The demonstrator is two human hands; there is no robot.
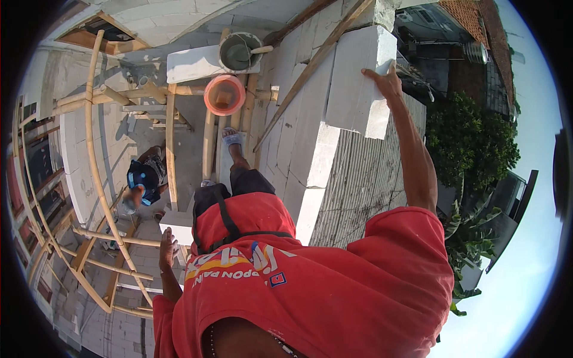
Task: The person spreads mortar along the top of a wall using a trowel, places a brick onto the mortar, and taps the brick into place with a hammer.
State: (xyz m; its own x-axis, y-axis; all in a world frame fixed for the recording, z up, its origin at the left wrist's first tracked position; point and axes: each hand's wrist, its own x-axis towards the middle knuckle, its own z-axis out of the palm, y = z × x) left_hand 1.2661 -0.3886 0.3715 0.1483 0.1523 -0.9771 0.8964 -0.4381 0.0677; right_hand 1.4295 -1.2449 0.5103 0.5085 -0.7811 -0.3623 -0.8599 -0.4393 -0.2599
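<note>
High on the right, my right hand [385, 82] grips the edge of a large white lightweight block [353, 86] on top of the block wall. Its thumb presses one face and the fingers bend over the edge. Low on my left, my left hand [168, 249] has its fingers stretched out beside a smaller-looking white block [176, 223]. That block is partly hidden behind my torso, and whether the palm bears on it I cannot tell. The block wall [296, 140] runs along my right side, with stepped block ends below the gripped block.
Bamboo scaffolding [95, 137] stands at the left. An orange-pink bucket [224, 95] and a grey mortar bucket [239, 52] sit ahead on the poles and a white board [192, 64]. Below, a person [146, 176] is on the lower level. A wooden batten [310, 77] leans along the wall; corrugated roofing [364, 185] lies beyond.
</note>
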